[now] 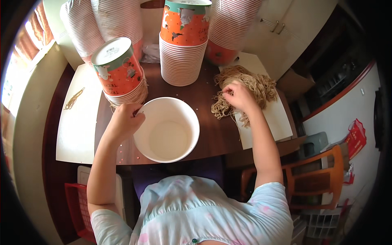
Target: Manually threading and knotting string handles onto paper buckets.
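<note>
An open white paper bucket (190, 141) stands near the front edge of the brown table, its mouth facing up and nothing visible inside. My left hand (125, 119) is closed on the left side of its rim. At the right, my right hand (241, 97) is over a tangled heap of tan cords (259, 83), thumb and fingers pinched together. Whatever lies between those fingertips is too small to make out. Close beyond my left hand stands a short stack of upside-down orange and green printed buckets (122, 75), with tan strands around its lower part.
A taller stack of nested buckets (182, 61) stands at the back middle. Plastic-wrapped stacks (118, 20) rise at the back left, another (232, 24) at the back right. A few cords (74, 99) lie on the white left panel. A wooden chair (316, 179) stands at the right.
</note>
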{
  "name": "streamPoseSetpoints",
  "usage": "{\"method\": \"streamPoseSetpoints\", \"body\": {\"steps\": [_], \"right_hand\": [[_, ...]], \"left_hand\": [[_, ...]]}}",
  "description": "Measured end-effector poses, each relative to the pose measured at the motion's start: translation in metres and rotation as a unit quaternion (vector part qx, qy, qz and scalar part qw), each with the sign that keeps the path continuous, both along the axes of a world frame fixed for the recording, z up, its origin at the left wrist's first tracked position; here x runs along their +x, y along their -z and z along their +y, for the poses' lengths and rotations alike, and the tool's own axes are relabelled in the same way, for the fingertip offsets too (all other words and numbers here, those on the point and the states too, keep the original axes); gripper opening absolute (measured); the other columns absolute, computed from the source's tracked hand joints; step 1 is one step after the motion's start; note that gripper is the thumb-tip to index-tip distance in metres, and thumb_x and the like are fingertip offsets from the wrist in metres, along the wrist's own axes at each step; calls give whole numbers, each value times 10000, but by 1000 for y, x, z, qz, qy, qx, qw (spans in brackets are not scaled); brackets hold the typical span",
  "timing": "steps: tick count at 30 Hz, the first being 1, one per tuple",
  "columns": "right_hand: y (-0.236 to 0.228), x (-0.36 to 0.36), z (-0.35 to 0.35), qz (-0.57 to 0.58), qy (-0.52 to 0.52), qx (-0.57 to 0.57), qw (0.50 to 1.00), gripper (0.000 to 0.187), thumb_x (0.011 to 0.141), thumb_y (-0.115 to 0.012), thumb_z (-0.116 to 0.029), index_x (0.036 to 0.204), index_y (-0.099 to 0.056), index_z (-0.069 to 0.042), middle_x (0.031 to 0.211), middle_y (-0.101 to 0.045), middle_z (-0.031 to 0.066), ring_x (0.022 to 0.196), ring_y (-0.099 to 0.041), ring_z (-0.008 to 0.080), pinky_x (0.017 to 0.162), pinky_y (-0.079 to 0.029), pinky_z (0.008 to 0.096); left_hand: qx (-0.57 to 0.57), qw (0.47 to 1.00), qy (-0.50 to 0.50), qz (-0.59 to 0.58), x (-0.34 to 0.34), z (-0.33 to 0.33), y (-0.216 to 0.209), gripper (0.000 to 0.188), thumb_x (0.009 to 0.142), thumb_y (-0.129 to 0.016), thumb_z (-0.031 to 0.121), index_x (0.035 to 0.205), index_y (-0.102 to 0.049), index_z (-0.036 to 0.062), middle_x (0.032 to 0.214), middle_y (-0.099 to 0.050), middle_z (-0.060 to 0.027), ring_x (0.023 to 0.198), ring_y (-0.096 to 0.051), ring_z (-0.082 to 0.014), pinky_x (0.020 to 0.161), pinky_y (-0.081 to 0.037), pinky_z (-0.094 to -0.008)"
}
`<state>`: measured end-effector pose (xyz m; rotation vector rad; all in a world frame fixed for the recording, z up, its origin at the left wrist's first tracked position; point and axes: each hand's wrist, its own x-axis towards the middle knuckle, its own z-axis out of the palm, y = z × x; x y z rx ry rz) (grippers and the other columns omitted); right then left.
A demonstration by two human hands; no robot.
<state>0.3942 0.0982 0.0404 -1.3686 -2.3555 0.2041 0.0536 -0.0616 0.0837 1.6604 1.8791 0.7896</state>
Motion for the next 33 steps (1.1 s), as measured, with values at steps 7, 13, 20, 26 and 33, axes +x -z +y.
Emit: {"method": "streamPoseSetpoints", "body": {"steps": [7, 13, 20, 26, 33], "right_hand": [[-16, -13, -1, -94, -27, -57, 994, 98, 714, -592, -74, 729, -673, -20, 795, -660, 179, 780, -641, 336, 730, -514, 418], [-7, 49, -65, -175, 70, -197, 962, 166, 668, -665, -188, 685, -685, -23, 718, -650, 184, 722, -643, 344, 691, -514, 417], [46, 55, -109, -96, 170, -212, 958, 183, 697, -676, -178, 784, -674, -17, 762, -665, 181, 745, -659, 323, 708, -521, 396], [52, 15, -152, 447, 42, -501, 740, 99, 814, -623, -118, 851, -644, -28, 754, -626, 5, 649, -516, 60, 620, -416, 205], [56, -30, -204, 639, 23, -518, 568, 129, 873, -588, -121, 946, -621, -20, 844, -634, 27, 713, -550, 77, 673, -457, 212]], "left_hand": [[154, 984, -78, -42, 0, -23, -4, 271, 787, -682, 124, 1036, -669, 18, 835, -647, -75, 666, -556, -114, 569, -442, -283], [360, 930, -29, -69, 1, -91, 11, 171, 781, -596, -55, 926, -662, 6, 847, -656, -94, 680, -558, -130, 578, -411, -252], [148, 896, 352, -227, 67, -118, 12, 106, 731, -681, 44, 836, -680, 30, 817, -673, -86, 669, -619, -207, 584, -483, -310], [147, 959, 143, -197, 136, -93, 81, 329, 774, -751, 102, 1061, -633, -8, 876, -640, -129, 587, -595, -185, 572, -511, -287], [355, 918, 174, -45, 148, -78, 92, 357, 730, -720, -4, 1071, -614, -14, 943, -654, -127, 756, -651, -241, 605, -529, -308]]}}
